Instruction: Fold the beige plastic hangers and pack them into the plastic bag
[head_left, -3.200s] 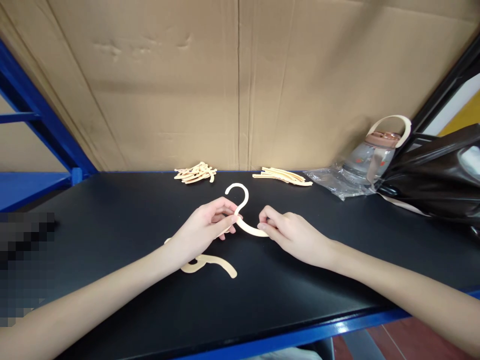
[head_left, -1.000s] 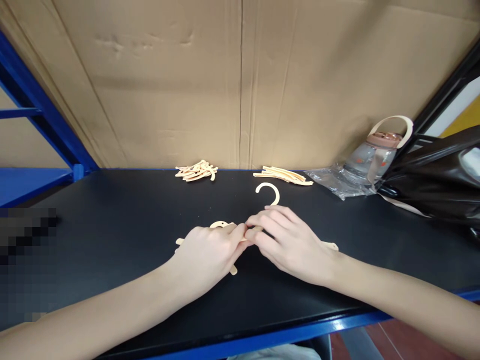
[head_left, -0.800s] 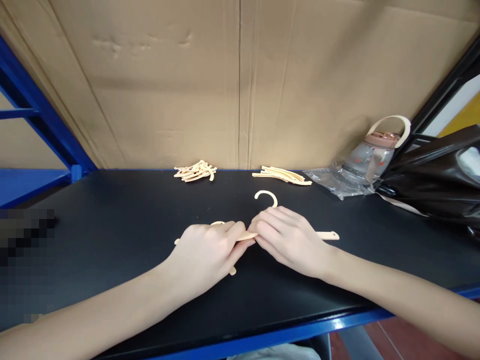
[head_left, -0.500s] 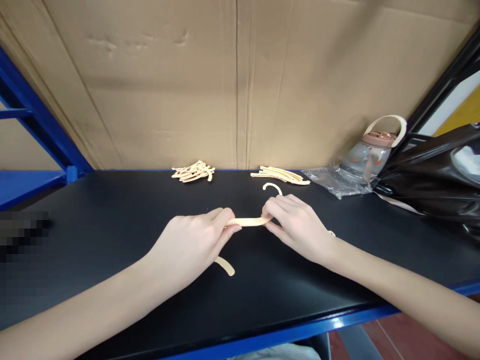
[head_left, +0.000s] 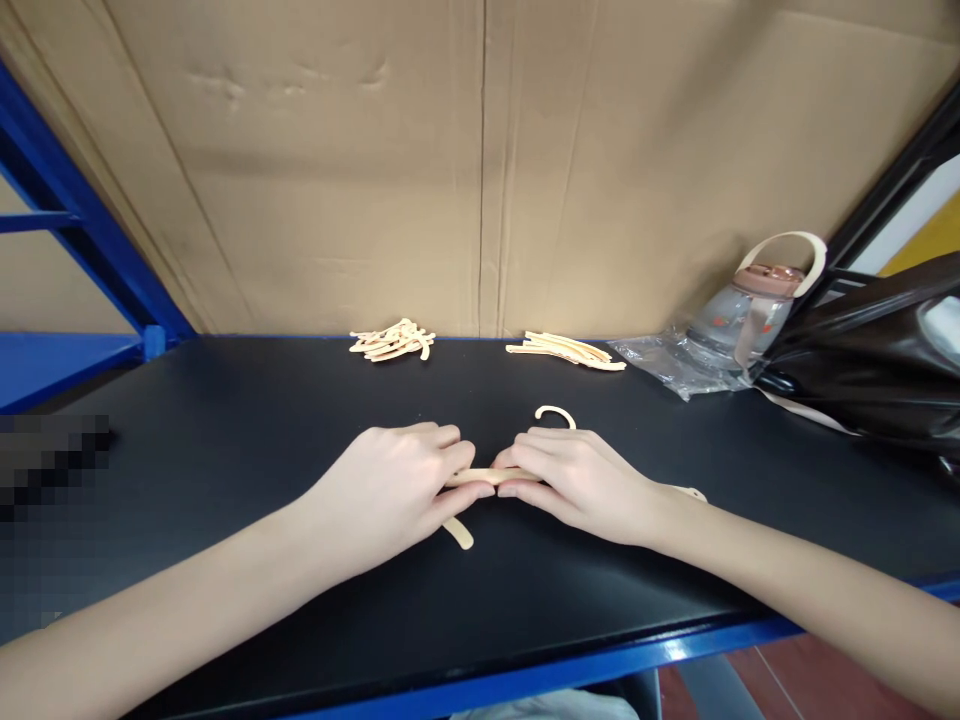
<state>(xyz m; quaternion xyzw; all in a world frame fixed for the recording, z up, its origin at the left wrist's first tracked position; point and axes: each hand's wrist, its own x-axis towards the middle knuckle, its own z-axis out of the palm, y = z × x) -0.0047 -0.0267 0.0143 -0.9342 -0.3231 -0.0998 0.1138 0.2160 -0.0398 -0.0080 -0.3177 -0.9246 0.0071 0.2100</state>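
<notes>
My left hand [head_left: 420,475] is closed, thumb and fingers pinching a flat beige strip [head_left: 481,477]. Close beside it, my right hand [head_left: 577,480] grips the same strip, so only a short length shows between the two thumbs. A curled beige end [head_left: 556,411] sticks out beyond the right fingers. Under the left hand, another beige strip end [head_left: 460,534] points toward the front of the table. By the right wrist lies a rounded beige end [head_left: 691,493], partly covered by the forearm. Whether these ends belong to the held strip I cannot tell.
On the black tabletop [head_left: 300,385], a tangled pile of beige strips [head_left: 391,342] and a straighter bundle [head_left: 566,350] lie near the cardboard wall [head_left: 337,180]. At right stand a clear bottle [head_left: 742,315], crumpled plastic [head_left: 664,362] and a dark bag [head_left: 877,355].
Both hands have come lower and nearer to me, and closer together, shortening the visible stretch of strip between them. The curled end beyond my right hand has dropped with it.
</notes>
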